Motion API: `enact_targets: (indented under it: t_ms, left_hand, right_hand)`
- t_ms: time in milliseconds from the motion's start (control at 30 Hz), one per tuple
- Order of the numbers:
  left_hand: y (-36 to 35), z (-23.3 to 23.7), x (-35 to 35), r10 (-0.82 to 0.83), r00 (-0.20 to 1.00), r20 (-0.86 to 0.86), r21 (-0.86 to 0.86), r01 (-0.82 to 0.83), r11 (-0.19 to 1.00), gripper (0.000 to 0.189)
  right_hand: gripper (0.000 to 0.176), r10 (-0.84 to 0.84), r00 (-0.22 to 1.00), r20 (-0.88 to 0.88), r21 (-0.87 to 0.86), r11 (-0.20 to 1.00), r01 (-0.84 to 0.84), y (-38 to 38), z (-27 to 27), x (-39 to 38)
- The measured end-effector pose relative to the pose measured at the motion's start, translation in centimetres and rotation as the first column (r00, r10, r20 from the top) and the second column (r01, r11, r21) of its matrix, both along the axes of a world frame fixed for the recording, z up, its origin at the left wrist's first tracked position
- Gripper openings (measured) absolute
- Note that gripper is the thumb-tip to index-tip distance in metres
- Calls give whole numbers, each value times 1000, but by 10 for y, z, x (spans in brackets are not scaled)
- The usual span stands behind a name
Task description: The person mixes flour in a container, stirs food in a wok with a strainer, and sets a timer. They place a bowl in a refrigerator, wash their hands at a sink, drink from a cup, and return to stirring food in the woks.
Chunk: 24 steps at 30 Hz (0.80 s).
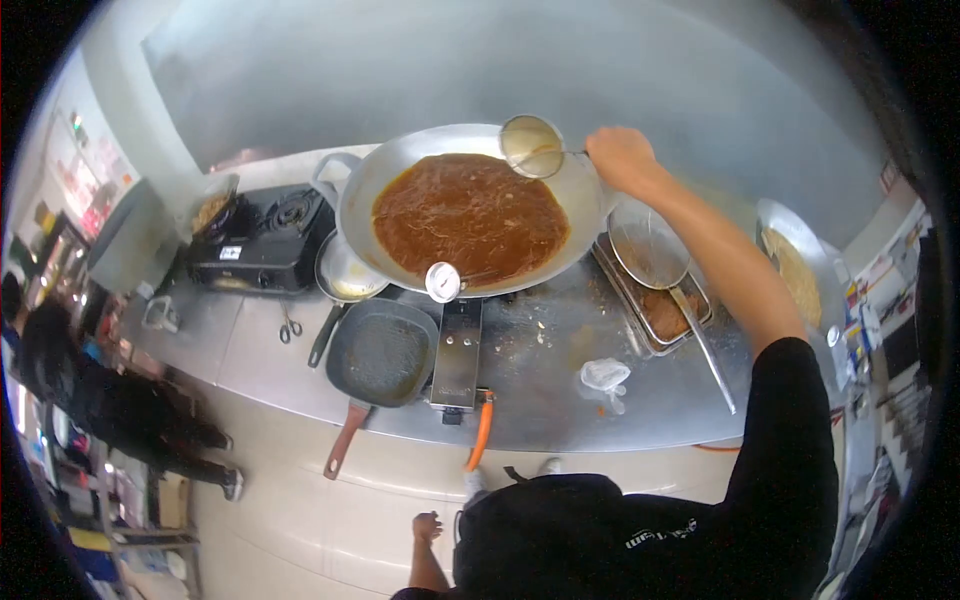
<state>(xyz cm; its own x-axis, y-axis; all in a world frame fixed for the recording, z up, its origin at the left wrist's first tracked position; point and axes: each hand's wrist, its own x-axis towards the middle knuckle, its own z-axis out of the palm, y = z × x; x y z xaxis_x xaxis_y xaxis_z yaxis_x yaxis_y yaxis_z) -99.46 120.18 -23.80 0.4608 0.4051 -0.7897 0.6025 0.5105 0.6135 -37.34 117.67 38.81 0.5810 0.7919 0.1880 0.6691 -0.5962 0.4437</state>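
My right hand (622,160) is closed around the thin handle of a small round mesh skimmer (531,146), lifted over the right far rim of a wide wok (585,205). Reddish-brown oily liquid (470,220) fills the middle of the wok. A dial thermometer (442,282) stands at its near rim. Low beside my body, away from the counter, hangs my left hand (428,526), its fingers curled with nothing visible in them.
On the steel counter (540,410) are a square pan (382,353), scissors (289,324), a black stove (262,240) and a crumpled plastic bag (605,378). To the right, a large strainer (650,245) rests on a tray (665,315). Another person (110,390) is at the left.
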Motion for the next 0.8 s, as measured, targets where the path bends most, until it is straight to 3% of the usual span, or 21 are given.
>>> enact_targets:
  t_ms: [67,133,200,267,333,433,533,633,733,800]
  left_hand:
    - [2,4,7,218,965,-148,-65,-229,971,22]
    - [8,11,12,211,962,-176,57,-204,977,22]
    - [10,17,13,279,949,-147,78,-270,960,17]
    - [12,7,7,377,926,-21,-13,-377,926,18]
    - [11,20,11,381,919,-98,40,-379,925,21]
    - [8,28,4,369,917,-150,49,-366,929,24]
    - [5,28,-5,361,902,-236,90,-350,932,24]
    - [2,30,-12,393,878,-272,200,-348,916,24]
    - [6,17,-19,397,878,-268,210,-349,913,25]
    - [9,8,-21,390,892,-228,189,-353,916,25]
  right_hand:
    - [14,2,997,83,-36,999,1,16,-5,4]
    - [12,53,993,106,-39,998,-49,27,-13,-3]
    - [13,14,999,37,-140,990,-9,39,-18,-17]
    - [16,-14,999,-42,-220,975,5,52,-22,-30]
    - [20,-38,989,-145,-267,964,-2,67,-32,-35]
    - [28,42,917,-398,-300,938,-173,87,-61,-18]
    - [34,107,862,-496,-206,950,-236,102,-84,-13]
    - [33,77,749,-658,-62,986,-157,113,-59,-64]
    - [32,272,672,-689,105,955,-278,122,-65,-64]
    - [32,209,643,-737,103,975,-199,120,-53,-75]
